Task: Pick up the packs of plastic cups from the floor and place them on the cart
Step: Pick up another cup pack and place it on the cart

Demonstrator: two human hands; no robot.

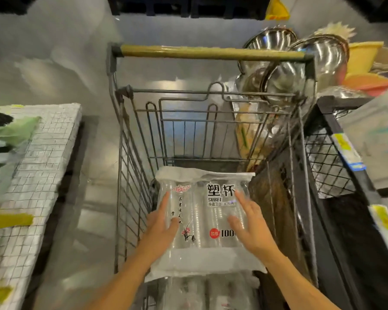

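Note:
A clear pack of plastic cups [202, 220] with black characters and a red mark lies flat inside the wire shopping cart [130, 175]. Under its near edge another pack of cups [199, 289] shows. My left hand [160, 227] rests flat on the top pack's left side, fingers spread. My right hand [249, 222] lies on its right side, fingers also spread. Neither hand is closed around the pack. The cart's tan handle bar [208, 52] is at the far end.
A black shelf rack [336, 175] with price tags stands tight against the cart's right side. Steel bowls [300, 63] and a yellow basin [363, 54] sit beyond it. A white gridded bundle [31, 175] lies on the left. Grey floor [92, 198] runs between.

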